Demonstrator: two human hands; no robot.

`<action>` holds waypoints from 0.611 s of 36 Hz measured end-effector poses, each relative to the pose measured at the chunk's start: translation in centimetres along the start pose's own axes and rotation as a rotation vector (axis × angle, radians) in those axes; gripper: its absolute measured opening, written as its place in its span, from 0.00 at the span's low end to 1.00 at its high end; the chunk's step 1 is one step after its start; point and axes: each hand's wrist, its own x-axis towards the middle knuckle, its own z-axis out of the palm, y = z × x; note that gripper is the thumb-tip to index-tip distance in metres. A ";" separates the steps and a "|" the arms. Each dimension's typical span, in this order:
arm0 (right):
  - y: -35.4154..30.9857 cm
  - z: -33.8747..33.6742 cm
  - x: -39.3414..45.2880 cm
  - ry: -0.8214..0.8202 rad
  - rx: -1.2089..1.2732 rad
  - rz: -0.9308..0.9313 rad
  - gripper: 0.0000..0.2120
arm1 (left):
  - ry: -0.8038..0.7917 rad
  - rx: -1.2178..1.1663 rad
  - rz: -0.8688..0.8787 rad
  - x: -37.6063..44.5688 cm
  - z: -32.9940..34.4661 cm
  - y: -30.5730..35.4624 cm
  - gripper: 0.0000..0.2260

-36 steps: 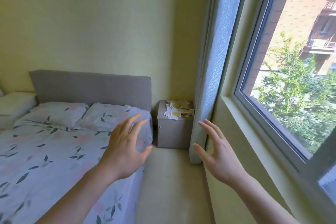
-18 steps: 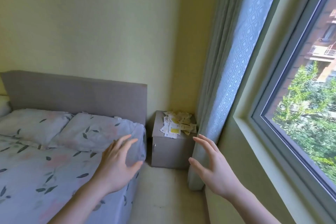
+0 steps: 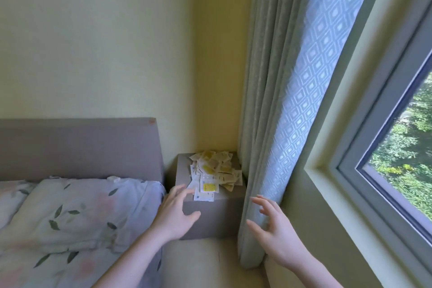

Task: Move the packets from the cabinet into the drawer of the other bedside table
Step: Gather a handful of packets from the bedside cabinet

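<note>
Grey bedside cabinet (image 3: 211,215) in the corner carries the loose packets (image 3: 214,172) on top; left hand (image 3: 177,214) and right hand (image 3: 274,231) hover near, fingers spread, nothing held, so next comes gathering the pile.

My bedside table (image 3: 210,217): matt grey, smooth. Packets (image 3: 214,170): glossy, paper-like. Pillow (image 3: 88,208): soft printed cloth. Curtain (image 3: 264,100): woven fabric. Headboard (image 3: 77,147): matt grey.

No print can be read anywhere; the packets (image 3: 210,175) at centre frame show only yellow patches, too blurred for letters.
</note>
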 end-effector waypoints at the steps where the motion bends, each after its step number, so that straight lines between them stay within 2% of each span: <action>1: 0.6 0.4 2.0 -0.019 0.008 0.011 0.23 | -0.005 0.002 -0.022 1.7 0.3 -0.6 0.26; 15: 6.6 7.0 27.0 -0.398 -0.051 0.176 0.25 | -0.038 -0.075 -0.392 17.5 0.8 -9.4 0.28; 22: 7.9 10.4 35.8 -0.458 -0.133 0.255 0.27 | -0.135 -0.085 -0.476 25.4 1.8 -13.1 0.27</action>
